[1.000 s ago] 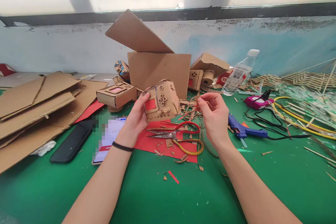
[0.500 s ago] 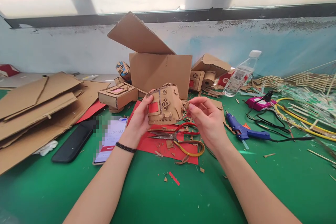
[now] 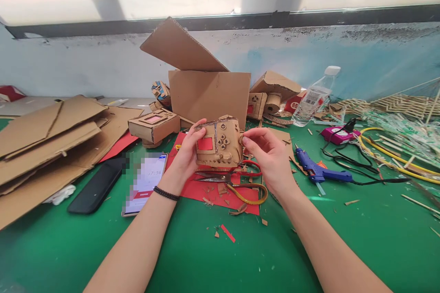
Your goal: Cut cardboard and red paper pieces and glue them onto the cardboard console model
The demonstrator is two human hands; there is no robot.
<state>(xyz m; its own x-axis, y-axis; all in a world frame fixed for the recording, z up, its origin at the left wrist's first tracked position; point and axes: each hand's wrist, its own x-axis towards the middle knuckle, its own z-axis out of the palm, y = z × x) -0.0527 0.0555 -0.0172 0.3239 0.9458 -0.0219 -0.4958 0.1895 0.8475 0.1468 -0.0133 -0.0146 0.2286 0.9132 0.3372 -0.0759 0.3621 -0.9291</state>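
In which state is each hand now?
Left hand: closed, holding the red-windowed cardboard box.
Right hand: closed, pinching a small cardboard piece beside the box.

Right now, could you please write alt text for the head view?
A person's left hand holds a cardboard model with a red panel, the right hand pinching a small piece at its right edge. Scissors lie below, partly on red paper; a glue gun lies farther right on the green table.

A clear bottle (image 3: 313,98) near the wall (image 3: 113,65), a bright phone (image 3: 151,170) beside a flat black thing (image 3: 95,188), maybe a case.
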